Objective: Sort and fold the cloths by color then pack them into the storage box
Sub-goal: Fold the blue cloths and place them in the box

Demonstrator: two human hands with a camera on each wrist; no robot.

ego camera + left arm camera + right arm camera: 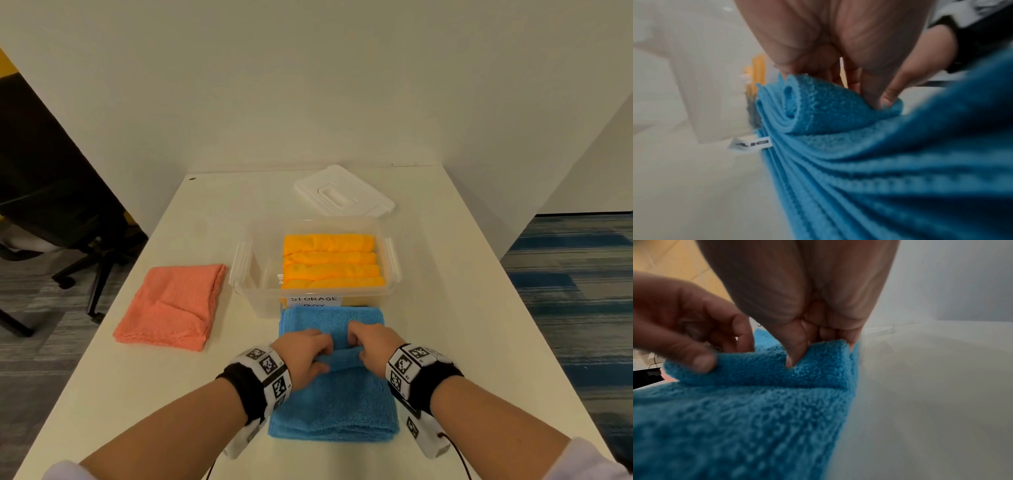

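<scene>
Fluffy blue cloth [334, 404], rolled fold pinched by left hand [303, 353], right hand [371, 346]

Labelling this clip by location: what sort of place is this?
Likely an office: a plain white table against bare partition walls, striped carpet tiles, and a wheeled office chair.
</scene>
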